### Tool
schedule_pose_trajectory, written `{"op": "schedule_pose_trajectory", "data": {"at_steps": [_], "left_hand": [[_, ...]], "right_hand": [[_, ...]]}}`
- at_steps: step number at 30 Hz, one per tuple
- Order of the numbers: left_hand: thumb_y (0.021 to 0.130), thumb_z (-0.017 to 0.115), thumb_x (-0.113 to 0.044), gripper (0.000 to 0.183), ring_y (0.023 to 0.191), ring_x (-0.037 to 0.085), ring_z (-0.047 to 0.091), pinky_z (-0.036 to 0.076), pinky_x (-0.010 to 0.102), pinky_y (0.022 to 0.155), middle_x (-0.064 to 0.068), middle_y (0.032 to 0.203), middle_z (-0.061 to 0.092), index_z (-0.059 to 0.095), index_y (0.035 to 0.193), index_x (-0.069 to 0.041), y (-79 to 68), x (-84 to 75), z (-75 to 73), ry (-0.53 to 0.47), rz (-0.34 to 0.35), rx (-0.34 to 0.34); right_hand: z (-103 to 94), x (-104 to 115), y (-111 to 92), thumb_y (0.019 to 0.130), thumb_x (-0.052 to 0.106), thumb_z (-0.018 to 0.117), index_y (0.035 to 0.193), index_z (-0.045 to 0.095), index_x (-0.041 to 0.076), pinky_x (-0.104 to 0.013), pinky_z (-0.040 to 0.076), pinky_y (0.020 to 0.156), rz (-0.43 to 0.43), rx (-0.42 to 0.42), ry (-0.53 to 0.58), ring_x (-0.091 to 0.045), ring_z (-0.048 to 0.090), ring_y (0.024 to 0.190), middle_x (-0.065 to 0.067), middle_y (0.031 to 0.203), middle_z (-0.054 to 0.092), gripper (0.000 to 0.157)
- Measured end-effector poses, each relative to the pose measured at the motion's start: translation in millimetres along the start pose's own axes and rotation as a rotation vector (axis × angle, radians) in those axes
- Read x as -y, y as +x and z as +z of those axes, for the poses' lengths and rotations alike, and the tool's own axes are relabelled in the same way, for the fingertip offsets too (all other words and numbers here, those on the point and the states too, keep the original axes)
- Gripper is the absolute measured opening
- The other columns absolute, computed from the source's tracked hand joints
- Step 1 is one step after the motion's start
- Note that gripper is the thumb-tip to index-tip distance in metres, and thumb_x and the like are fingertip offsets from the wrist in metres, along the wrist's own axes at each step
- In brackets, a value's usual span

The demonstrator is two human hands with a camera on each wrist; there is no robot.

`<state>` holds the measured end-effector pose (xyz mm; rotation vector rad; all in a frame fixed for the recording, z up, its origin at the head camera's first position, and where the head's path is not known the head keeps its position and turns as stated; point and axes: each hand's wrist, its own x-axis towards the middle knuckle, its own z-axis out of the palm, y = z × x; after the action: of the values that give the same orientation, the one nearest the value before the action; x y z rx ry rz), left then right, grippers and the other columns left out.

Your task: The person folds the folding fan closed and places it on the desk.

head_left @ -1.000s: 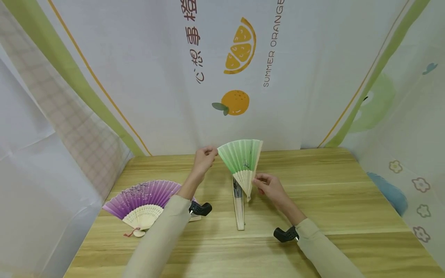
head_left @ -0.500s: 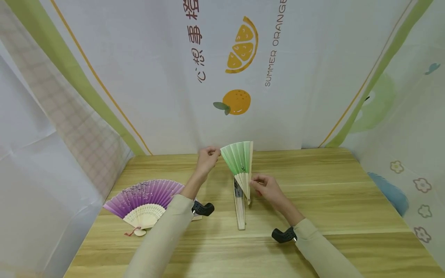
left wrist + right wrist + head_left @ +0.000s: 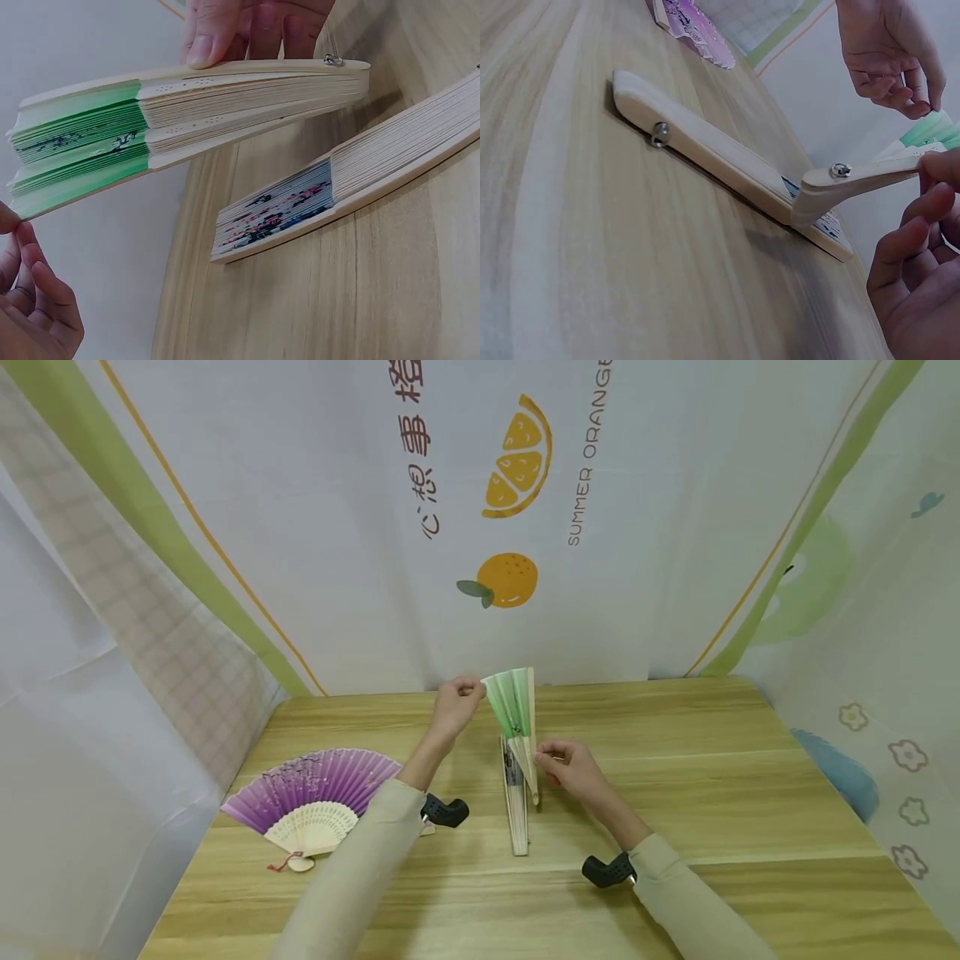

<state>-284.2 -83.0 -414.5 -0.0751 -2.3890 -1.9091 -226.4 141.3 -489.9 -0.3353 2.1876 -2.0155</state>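
Note:
A green folding fan (image 3: 513, 703), partly spread and narrow, is held up above the wooden table. My left hand (image 3: 459, 703) pinches the upper corner of its left edge between thumb and finger. Lower on the opposite side, my right hand (image 3: 576, 768) pinches its pale outer stick; the left wrist view shows that thumb (image 3: 206, 46) on the stick. The pleats (image 3: 82, 131) are bunched in two groups. Beneath it lies a closed folding fan (image 3: 517, 818) with a dark floral print, its metal pivot (image 3: 660, 134) showing in the right wrist view.
An open purple folding fan (image 3: 322, 777) with a red tassel (image 3: 285, 862) lies on the left of the table (image 3: 675, 910), partly behind the left sleeve. A white printed cloth (image 3: 337, 568) hangs along the table's back edge.
The green fan has narrowed from a wider spread. Its right edge and my right hand have moved left, while my left hand has moved slightly right.

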Motion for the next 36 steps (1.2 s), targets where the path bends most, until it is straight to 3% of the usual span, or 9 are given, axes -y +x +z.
{"op": "schedule_pose_trajectory", "data": {"at_steps": [5, 10, 17, 28, 36], "left_hand": [[0.099, 0.061, -0.008, 0.016, 0.082, 0.016, 0.050, 0.043, 0.029, 0.073, 0.007, 0.096, 0.061, 0.068, 0.105, 0.005, -1.5, 1.4, 7.8, 0.025, -0.010, 0.023], [0.099, 0.062, -0.009, 0.017, 0.088, 0.018, 0.053, 0.046, 0.029, 0.075, 0.008, 0.099, 0.063, 0.069, 0.105, 0.005, -5.3, 5.1, 16.5, 0.069, -0.006, 0.095], [0.100, 0.062, -0.010, 0.015, 0.089, 0.020, 0.056, 0.047, 0.031, 0.075, 0.007, 0.095, 0.065, 0.071, 0.102, 0.002, -17.2, 12.8, 23.8, 0.125, 0.007, 0.143], [0.098, 0.064, -0.009, 0.013, 0.094, 0.022, 0.060, 0.049, 0.032, 0.076, 0.007, 0.099, 0.067, 0.072, 0.098, 0.002, -24.1, 18.3, 27.1, 0.138, 0.061, 0.120], [0.098, 0.066, -0.009, 0.013, 0.089, 0.020, 0.060, 0.048, 0.030, 0.073, 0.007, 0.094, 0.068, 0.072, 0.097, 0.002, -26.4, 17.9, 26.5, 0.110, 0.052, 0.106]], "right_hand": [[0.3, -0.9, 0.2, 0.101, 0.005, 0.063, 0.104, 0.065, -0.009, -0.023, 0.033, 0.051, -0.006, -0.001, -0.006, -0.015, 0.043, 0.062, -0.007, 0.072, 0.050, 0.015], [0.7, 0.9, 0.0, 0.101, 0.006, 0.063, 0.103, 0.067, -0.007, -0.023, 0.034, 0.052, -0.012, -0.004, -0.010, -0.015, 0.044, 0.062, -0.006, 0.072, 0.051, 0.013], [0.7, -0.1, 0.3, 0.100, 0.003, 0.063, 0.101, 0.065, -0.009, -0.024, 0.036, 0.054, -0.039, 0.011, -0.005, -0.014, 0.044, 0.060, -0.004, 0.073, 0.051, 0.012], [4.5, -2.4, 0.8, 0.098, 0.002, 0.065, 0.097, 0.066, -0.006, -0.025, 0.041, 0.059, -0.061, 0.036, -0.118, -0.018, 0.050, 0.069, -0.008, 0.084, 0.058, 0.009], [7.5, 3.6, 1.8, 0.098, 0.002, 0.064, 0.094, 0.067, -0.005, -0.027, 0.044, 0.065, -0.063, 0.033, -0.188, -0.019, 0.054, 0.078, -0.010, 0.089, 0.063, 0.009]]}}
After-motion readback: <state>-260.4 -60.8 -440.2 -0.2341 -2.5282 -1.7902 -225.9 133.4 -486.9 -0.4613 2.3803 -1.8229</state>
